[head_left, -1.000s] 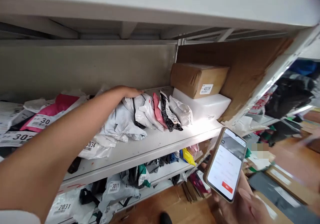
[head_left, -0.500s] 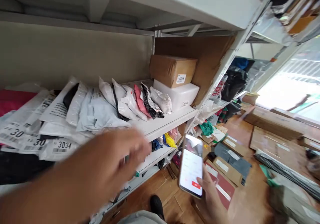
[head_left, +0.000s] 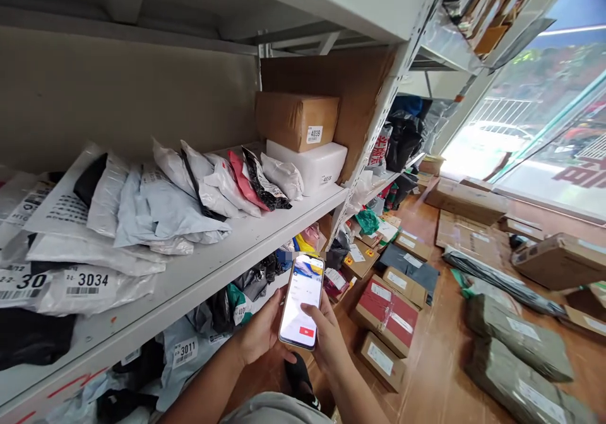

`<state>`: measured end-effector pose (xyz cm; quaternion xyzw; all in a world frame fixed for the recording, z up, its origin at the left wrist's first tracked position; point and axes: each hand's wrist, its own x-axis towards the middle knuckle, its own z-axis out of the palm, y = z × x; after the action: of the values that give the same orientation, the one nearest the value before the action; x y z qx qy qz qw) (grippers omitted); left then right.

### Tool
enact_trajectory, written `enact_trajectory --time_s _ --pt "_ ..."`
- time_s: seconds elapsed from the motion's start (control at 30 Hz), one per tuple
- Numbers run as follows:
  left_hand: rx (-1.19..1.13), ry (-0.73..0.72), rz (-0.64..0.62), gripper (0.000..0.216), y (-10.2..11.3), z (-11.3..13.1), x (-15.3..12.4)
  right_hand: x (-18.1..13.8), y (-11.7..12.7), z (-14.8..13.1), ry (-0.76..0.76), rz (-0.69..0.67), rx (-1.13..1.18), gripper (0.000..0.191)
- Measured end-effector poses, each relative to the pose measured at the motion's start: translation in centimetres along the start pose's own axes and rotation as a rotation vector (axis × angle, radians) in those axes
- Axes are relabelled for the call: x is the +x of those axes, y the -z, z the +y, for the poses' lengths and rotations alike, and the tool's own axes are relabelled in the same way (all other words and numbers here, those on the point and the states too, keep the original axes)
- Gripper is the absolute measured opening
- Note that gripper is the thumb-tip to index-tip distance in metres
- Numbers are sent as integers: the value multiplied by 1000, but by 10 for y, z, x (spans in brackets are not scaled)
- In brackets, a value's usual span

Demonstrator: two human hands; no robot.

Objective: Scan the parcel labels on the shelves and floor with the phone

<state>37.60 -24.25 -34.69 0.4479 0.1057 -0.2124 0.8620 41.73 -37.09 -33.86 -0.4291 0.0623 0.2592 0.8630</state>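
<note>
A lit smartphone point(head_left: 298, 298) is held upright between both hands, its screen facing me, with a picture on top and a red button low down. My right hand point(head_left: 327, 335) grips its right side, the thumb lying over the screen. Against the phone's left edge rests my left hand point(head_left: 259, 330), closed around that side; its fingertips are partly hidden behind the phone. Beside them is the metal shelf point(head_left: 265, 238), bearing several labelled mailing bags, one a white bag marked 3034 point(head_left: 95, 288).
A brown carton point(head_left: 298, 121) sits on a white foam box point(head_left: 307, 165) at the shelf's end. Lower down is a bag labelled 3011 point(head_left: 182, 358). Parcels, including a red box point(head_left: 386, 313) and grey-wrapped packages point(head_left: 521, 335), lie on the floor at right, near a window.
My left hand has come away from in front of the shelf and down to the phone's left side. The phone and right hand now appear further left, as the view has turned right.
</note>
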Motion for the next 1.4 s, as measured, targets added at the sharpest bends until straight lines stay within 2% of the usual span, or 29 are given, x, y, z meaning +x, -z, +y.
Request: enact_trajectory --time_s 0.2,0.33,0.53,0.73,1.0,1.13,1.2,1.3,1.4 --pt "-11 26 32 60 -1 -3 -3 4 1 15 11 56 -25 51" --pt "-8 26 34 63 2 -7 -2 7 4 22 40 76 -56 48" --pt "-52 6 6 65 0 -2 -4 5 17 20 74 -29 -87 36" --pt "-48 -57 -11 58 -9 7 -7 6 30 15 93 -128 -123 52" --pt "-48 -54 -13 60 -10 5 -6 2 25 8 117 -150 -154 53" --pt "-91 -69 -50 56 -7 4 -6 0 27 2 58 -203 -118 60" --pt "-134 -101 -114 63 -3 2 -7 -2 27 0 31 -221 -98 62" --pt "-150 -107 -197 89 4 1 -7 -4 24 -4 14 -230 -67 65" --pt "-107 -81 -195 102 4 2 -9 -5 22 -5 8 -209 -58 64"
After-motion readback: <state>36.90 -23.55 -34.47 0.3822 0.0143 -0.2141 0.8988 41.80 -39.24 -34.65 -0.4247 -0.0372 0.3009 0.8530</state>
